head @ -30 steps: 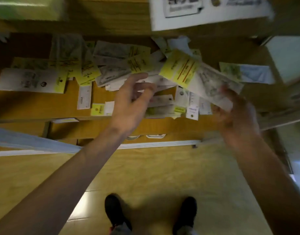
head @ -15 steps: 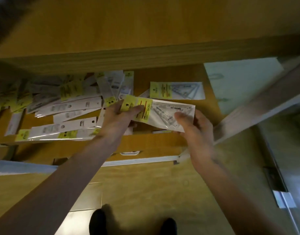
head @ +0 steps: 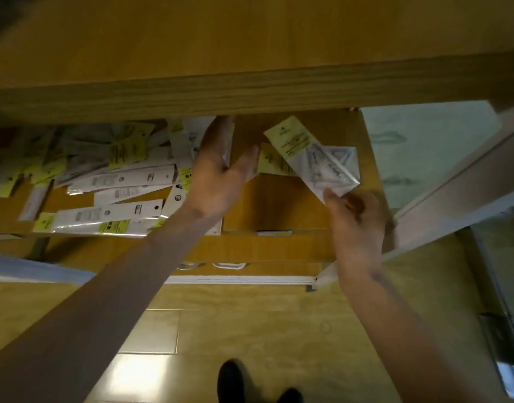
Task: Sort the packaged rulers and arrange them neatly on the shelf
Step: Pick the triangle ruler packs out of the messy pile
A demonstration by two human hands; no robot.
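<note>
The left hand (head: 220, 173) reaches flat over the shelf (head: 279, 205), fingers straight and spread, holding nothing. The right hand (head: 357, 219) pinches a packaged triangle ruler (head: 316, 158) by its corner, lifted above the shelf's right end. A loose pile of packaged rulers (head: 113, 181) covers the shelf's left part.

Bare forearms, bare hands, dark shoes

Both arms are uncovered from the bottom edge of the view up to the wrists, with no sleeve, watch, bracelet or ring showing on either. The left hand (head: 220, 175) and the right hand (head: 357, 222) wear no gloves. A small darker mark sits near each wrist, too blurred to tell what it is. Down at the lower edge, the toes of two black shoes (head: 235, 379) show, rounded and plain.
</note>
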